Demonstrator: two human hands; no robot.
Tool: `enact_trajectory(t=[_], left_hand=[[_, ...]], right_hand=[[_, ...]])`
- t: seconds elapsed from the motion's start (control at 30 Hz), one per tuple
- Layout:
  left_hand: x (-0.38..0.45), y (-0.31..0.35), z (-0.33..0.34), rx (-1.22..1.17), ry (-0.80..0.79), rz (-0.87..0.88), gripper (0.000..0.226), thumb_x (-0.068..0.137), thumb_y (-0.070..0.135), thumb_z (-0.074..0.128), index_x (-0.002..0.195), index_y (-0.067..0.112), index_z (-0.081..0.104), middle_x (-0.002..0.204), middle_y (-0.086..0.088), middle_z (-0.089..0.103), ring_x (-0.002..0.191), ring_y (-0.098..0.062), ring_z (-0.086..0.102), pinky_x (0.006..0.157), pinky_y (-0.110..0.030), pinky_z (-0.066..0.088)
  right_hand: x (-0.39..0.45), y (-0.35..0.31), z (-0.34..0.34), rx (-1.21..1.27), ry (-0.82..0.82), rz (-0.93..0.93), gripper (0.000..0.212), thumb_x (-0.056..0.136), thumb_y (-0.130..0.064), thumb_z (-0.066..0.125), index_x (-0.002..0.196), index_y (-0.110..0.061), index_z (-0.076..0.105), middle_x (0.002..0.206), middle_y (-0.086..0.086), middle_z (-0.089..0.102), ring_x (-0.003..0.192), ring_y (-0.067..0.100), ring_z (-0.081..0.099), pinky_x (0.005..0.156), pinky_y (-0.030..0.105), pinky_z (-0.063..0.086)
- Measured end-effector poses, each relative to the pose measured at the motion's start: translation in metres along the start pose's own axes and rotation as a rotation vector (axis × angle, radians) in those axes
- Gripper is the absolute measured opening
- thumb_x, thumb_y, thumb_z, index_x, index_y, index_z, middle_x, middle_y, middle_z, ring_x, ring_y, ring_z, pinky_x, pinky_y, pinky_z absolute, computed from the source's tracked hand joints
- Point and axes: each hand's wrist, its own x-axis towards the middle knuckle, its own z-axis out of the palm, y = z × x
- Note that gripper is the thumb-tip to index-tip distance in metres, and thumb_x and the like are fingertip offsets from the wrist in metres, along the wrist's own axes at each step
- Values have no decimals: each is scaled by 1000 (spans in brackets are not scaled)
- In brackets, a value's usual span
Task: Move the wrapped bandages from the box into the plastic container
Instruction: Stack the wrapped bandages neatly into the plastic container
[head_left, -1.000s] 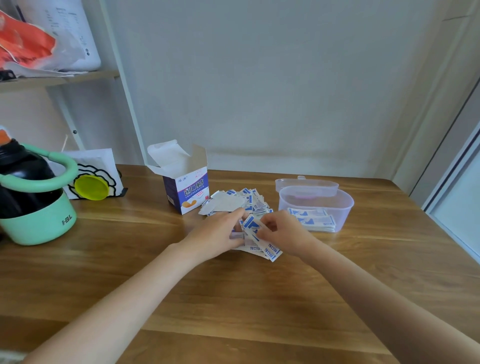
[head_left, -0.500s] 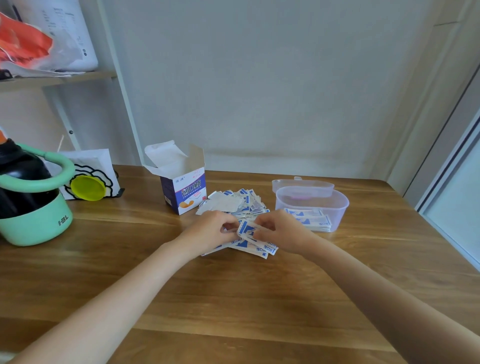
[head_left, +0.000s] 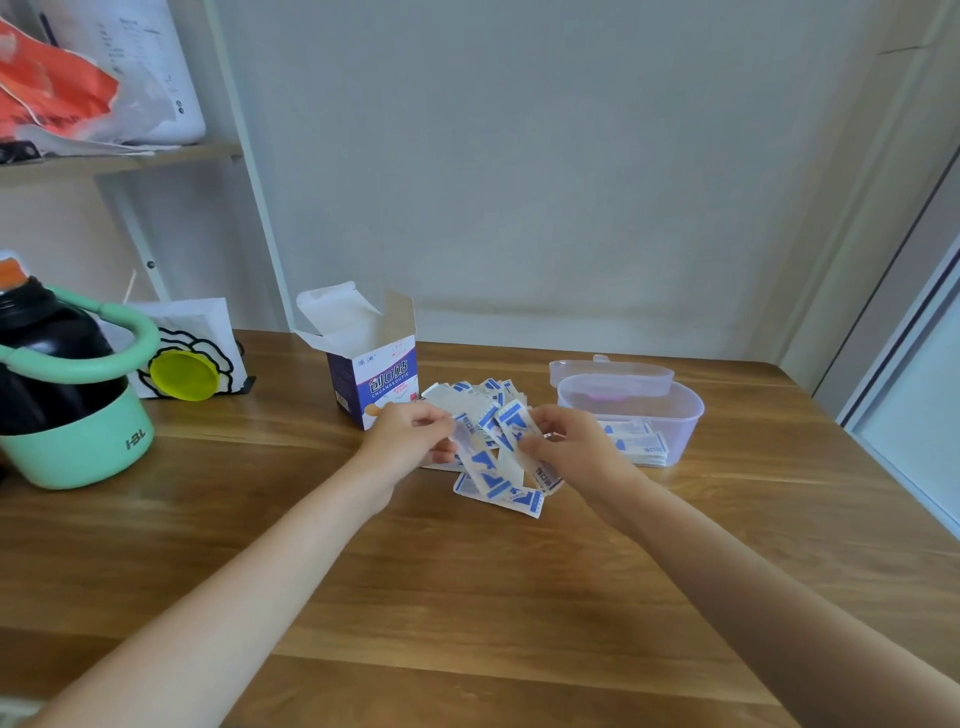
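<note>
A wooden table (head_left: 519, 597) stands against a pale wall, with a shelf (head_left: 119, 158) at upper left. Near the middle the bandage box (head_left: 371, 364) stands upright with its flaps open. Just right of it loose wrapped bandages (head_left: 485, 392) lie in a heap on the table. Both hands meet in front of the heap. The left hand (head_left: 410, 441) pinches a fan of bandages (head_left: 488, 467) with curled fingers, and the right hand (head_left: 566, 444) pinches the same bunch from the other side. The lower ends of the bunch hang near the table. To the right stands the clear container (head_left: 636, 410), open, with a few bandages stacked inside; its lid (head_left: 610, 371) lies just behind it. At far left sits a green-handled bottle (head_left: 62, 384).
</note>
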Motion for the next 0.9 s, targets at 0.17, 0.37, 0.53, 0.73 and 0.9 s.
enact_trajectory(t=[0.17,0.37,0.53,0.73,0.9], left_hand=[[-5,11,8,-18,44,26,9,91,7,56,99,6,59,80,-7,65,66,-13,65,70,-23,56],[-2,14,9,-385,182,-83,3,92,5,52,91,4,54,83,-10,64,67,-12,65,65,-19,55],[-16,11,32,-243,-109,-13,7,91,10,55,93,4,59,94,-12,71,85,-20,70,85,-31,55],[-14,20,30,-311,56,36,11,93,10,52,83,9,50,84,-5,70,80,-12,70,87,-27,53],[-23,14,38,-159,-131,156,14,90,11,57,77,12,51,85,-5,68,84,-17,68,89,-36,54]], right_hand=[[2,-2,-2,153,4,35,13,95,-11,49,104,-11,59,103,8,65,96,23,66,85,38,55],[0,2,-9,549,-9,71,20,97,-5,44,113,-2,55,105,12,65,87,20,65,73,31,53],[-2,-1,2,717,-148,97,19,96,-3,43,104,-1,60,95,15,66,82,25,65,76,38,54],[2,-6,-10,846,-88,95,26,95,-1,45,117,8,52,105,21,62,86,25,63,74,34,54],[-5,-10,-6,879,-151,120,14,94,-2,46,101,1,58,93,14,62,80,23,60,72,36,52]])
